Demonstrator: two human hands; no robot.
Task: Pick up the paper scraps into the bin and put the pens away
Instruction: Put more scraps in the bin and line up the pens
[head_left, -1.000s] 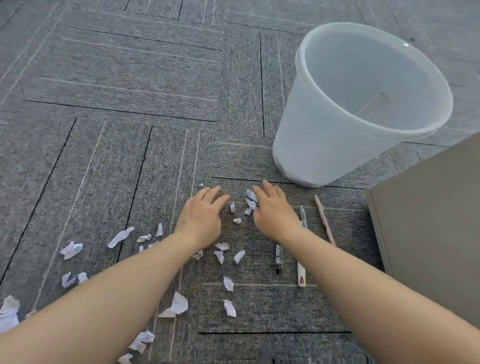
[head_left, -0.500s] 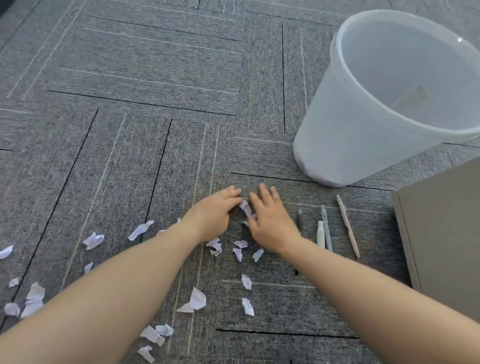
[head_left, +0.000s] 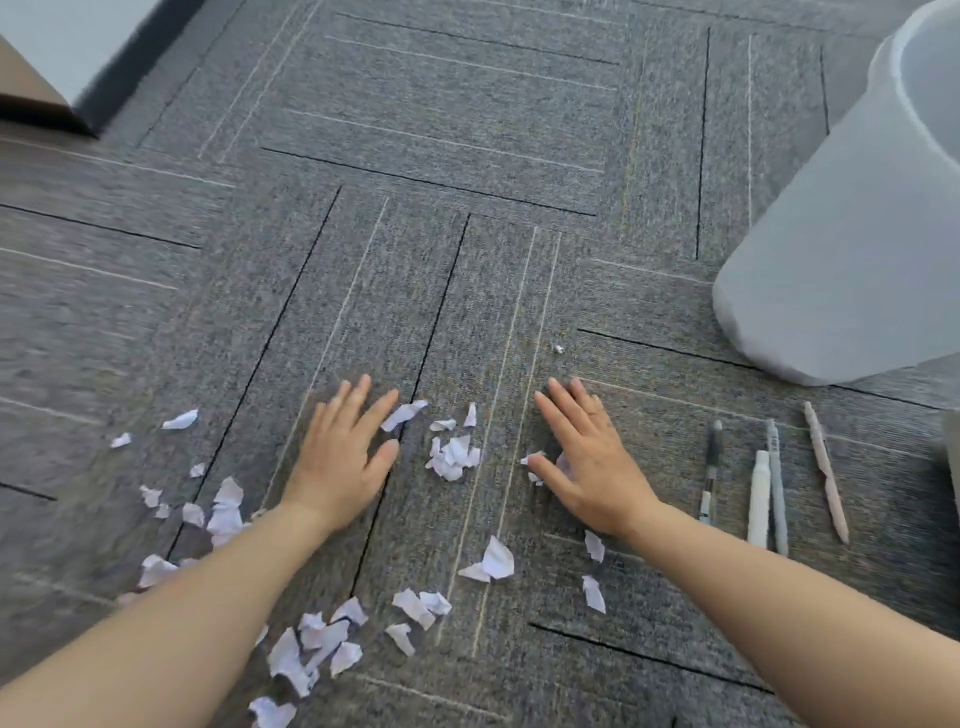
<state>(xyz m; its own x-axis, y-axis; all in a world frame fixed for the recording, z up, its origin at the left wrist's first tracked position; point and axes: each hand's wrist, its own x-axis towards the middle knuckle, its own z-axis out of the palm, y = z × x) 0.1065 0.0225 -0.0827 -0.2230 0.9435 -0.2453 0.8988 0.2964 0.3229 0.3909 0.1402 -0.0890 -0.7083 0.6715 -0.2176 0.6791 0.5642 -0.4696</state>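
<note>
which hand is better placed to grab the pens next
Right, probably. The right hand lies flat on the carpet just beside the four pens, which lie to its right. The left hand is farther off, across the small scrap pile.

The carpet (head_left: 467, 156) is showing a speckled grey weave crossed by thin black and pale cream lines set in blocks. The paper scraps (head_left: 452, 452) are looking white with a faint lilac tint. The bin (head_left: 831, 234) is appearing translucent milky white. The pens (head_left: 769, 493) are showing black-and-clear, white, pale grey-blue and soft pink.
</note>
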